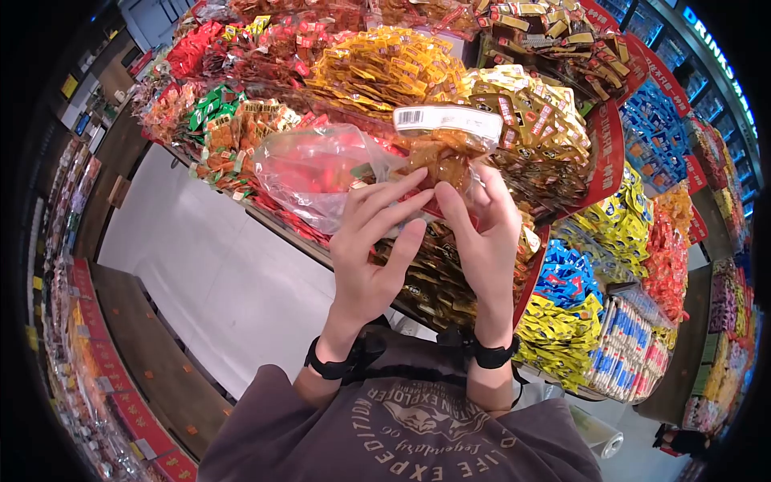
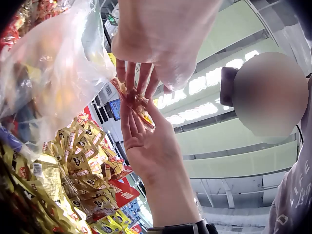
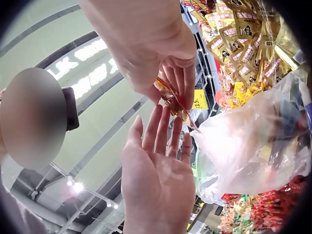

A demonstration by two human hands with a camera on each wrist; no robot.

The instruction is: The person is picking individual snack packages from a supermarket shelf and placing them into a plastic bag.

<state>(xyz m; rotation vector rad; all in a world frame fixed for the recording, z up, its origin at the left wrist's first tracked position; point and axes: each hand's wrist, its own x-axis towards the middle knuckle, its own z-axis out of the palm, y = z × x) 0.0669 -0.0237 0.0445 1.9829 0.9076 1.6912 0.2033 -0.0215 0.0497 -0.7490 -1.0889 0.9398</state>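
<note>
I hold up a clear plastic bag (image 1: 309, 173) of red and gold sweets, with a white barcode label (image 1: 447, 120) at its top. My right hand (image 1: 470, 210) pinches the bag's bunched gold part (image 3: 171, 101) between thumb and fingers (image 3: 187, 90). My left hand (image 1: 399, 207) lies beside it with straight fingers (image 3: 163, 127), their tips touching the bunched gold part (image 2: 135, 103). In the left wrist view the bag (image 2: 53, 68) hangs at the left, above the right hand (image 2: 146, 146).
Behind the bag, a shop display (image 1: 377, 68) is heaped with several kinds of wrapped sweets: gold (image 1: 530, 120), yellow, red, green (image 1: 210, 108) and blue (image 1: 566, 273). Grey floor (image 1: 201, 265) runs along the left, with more shelves (image 1: 72, 321) beyond it. A drinks cooler stands at the far right.
</note>
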